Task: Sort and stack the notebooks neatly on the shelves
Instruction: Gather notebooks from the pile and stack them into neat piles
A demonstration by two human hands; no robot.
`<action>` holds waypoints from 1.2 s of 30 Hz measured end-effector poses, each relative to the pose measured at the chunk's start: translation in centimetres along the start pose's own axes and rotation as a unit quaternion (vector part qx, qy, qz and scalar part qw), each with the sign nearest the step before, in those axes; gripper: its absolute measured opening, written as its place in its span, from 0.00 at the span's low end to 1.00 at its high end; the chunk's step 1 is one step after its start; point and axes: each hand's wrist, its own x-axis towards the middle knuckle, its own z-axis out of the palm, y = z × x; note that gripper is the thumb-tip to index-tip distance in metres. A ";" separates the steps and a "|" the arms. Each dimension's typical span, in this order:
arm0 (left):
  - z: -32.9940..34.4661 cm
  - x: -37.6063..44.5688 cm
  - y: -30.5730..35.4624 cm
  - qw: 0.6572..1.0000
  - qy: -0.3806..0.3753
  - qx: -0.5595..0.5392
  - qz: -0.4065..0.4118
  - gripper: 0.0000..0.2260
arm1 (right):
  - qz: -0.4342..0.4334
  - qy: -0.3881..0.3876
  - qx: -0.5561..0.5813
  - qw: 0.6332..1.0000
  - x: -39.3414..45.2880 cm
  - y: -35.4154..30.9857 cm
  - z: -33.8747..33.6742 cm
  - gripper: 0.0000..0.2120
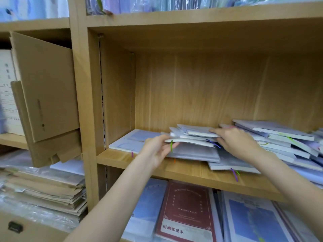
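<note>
On the middle wooden shelf (157, 170) lies a loose heap of pale lilac notebooks (194, 137) with coloured ribbon markers. My left hand (157, 149) grips the left edge of a small bundle from that heap, thumb on top by a green ribbon. My right hand (234, 140) holds the same bundle from the right, fingers over its top notebooks. One lilac notebook (129, 142) lies flat at the shelf's left end. A bigger slanting pile of lilac notebooks (279, 140) fills the right side.
Below the shelf lie a dark red notebook (185, 212) and blue-covered ones (253, 220). A brown cardboard box (45, 88) juts out of the left bay above stacked cardboard and plastic-wrapped packs (43, 189). The shelf above holds wrapped stationery (157, 4).
</note>
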 end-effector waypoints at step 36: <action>-12.4 -2.2 2.7 0.999 0.039 0.026 -0.002 0.08 | -0.235 -0.064 0.166 0.956 2.2 -15.5 1.7 0.17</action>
